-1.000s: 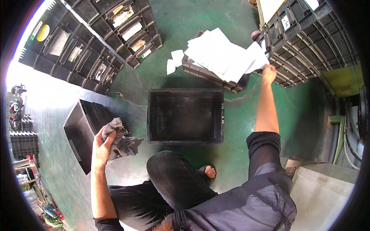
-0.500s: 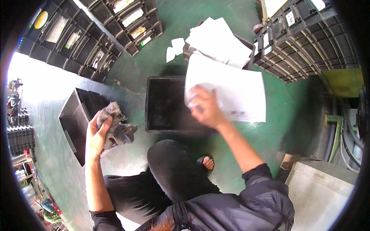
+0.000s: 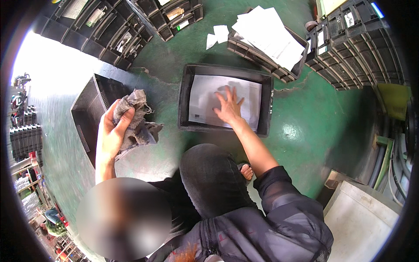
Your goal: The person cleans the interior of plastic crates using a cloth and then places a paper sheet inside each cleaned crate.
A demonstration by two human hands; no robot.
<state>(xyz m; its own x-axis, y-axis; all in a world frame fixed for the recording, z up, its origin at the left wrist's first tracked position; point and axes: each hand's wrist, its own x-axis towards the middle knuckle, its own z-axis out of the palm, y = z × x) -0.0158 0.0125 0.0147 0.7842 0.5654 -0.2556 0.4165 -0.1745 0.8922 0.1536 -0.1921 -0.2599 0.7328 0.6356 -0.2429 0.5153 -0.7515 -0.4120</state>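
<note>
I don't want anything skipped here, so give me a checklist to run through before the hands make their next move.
1. White sheet within the walls of the middle black crate: ok.
2. Sheet flat against the crate bottom: cannot tell from this overhead view.
3. Right hand clear of the sheet: not ok; it is spread over it, fingers open.
4. Left hand gripping the gray rag: ok.
5. Paper pile on the rear crate squared up: not ok; its sheets are fanned out.
6. Paper scraps off the floor: not ok; they lie beside the rear crate.
</note>
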